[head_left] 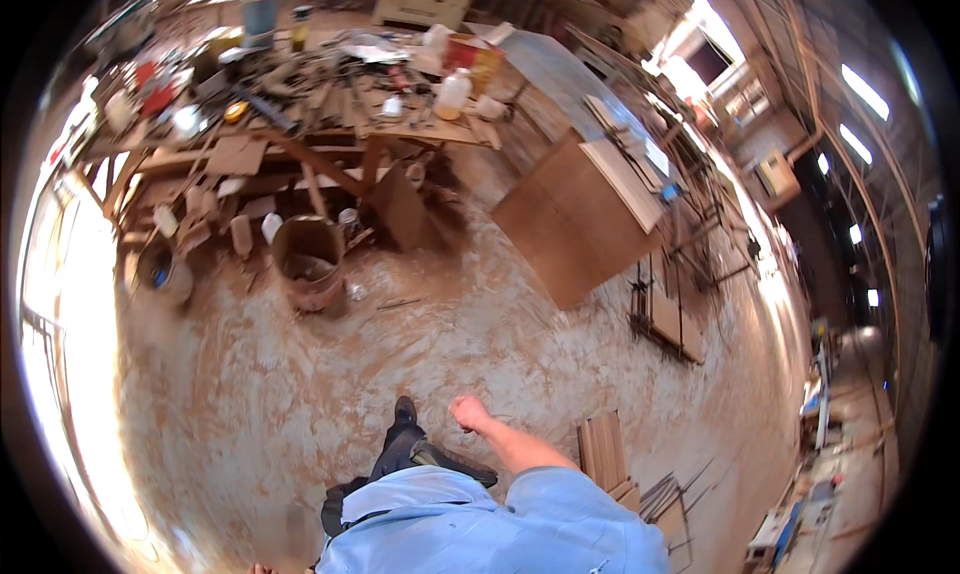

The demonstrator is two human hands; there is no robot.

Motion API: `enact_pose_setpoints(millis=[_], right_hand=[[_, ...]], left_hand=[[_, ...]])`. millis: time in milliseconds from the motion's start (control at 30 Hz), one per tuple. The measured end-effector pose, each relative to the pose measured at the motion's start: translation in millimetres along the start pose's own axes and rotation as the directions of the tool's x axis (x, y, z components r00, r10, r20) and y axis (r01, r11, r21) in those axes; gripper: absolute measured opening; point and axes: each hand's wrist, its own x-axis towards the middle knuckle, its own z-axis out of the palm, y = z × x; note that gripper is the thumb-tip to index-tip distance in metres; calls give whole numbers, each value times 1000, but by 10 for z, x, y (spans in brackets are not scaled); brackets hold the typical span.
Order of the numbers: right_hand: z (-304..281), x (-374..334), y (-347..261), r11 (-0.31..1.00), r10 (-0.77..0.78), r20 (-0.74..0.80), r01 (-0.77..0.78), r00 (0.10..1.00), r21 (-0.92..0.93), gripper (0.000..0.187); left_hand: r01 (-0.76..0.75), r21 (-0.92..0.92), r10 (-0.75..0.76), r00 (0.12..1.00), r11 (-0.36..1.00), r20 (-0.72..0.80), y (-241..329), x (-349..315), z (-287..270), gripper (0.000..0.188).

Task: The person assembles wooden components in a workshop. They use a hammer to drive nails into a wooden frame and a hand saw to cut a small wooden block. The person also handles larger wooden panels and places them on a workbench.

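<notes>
hanging over the dusty floor [300,394], the right hand [468,412] of the person is in front of the body, with its fingers curled together into a loose fist; whether something small is inside, i cannot tell. the left hand [262,569] shows only as a bit of fingers at the lower edge, so i cannot tell if they are apart or together. nearest to the right hand among the loose things is a stack of wooden boards [602,449]; it lies on the floor to the right of the hand and somewhat closer to the body, and the two do not touch. beside this stack, further to the right, there are thin dark rods [660,496]. a dark shoe [404,411] is to the left of the right hand. farther ahead, to the right, is a large brown panel [575,224], and ahead to the left stands an open bucket [314,296] near a cluttered workbench [440,130]. concerning labels, a pale box [415,2] at the upper edge carries dark printed marks, but they are too small and blurred for reading. on the bench, a bottle [453,94] contains yellowish liquid.
</notes>
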Motion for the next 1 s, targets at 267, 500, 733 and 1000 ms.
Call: enact_pose_setpoints(millis=[267,500,733,1000], right_hand=[[-1190,325,669,964,3,-202,51,979,260,33],[-2376,772,531,659,243,-206,-6,948,752,37],[-3768,1067,372,520,237,-301,142,924,843,30],[-5470,1572,345,460,275,-465,309,841,832,19]], left_hand=[[-409,624,91,875,666,476,1012,31,2066,21],[-821,262,320,102,-507,942,1741,569,3732,17],[-820,98,590,-317,-564,743,3438,-620,5396,22],[-609,26,118,196,793,974,3707,732,6738,10]])
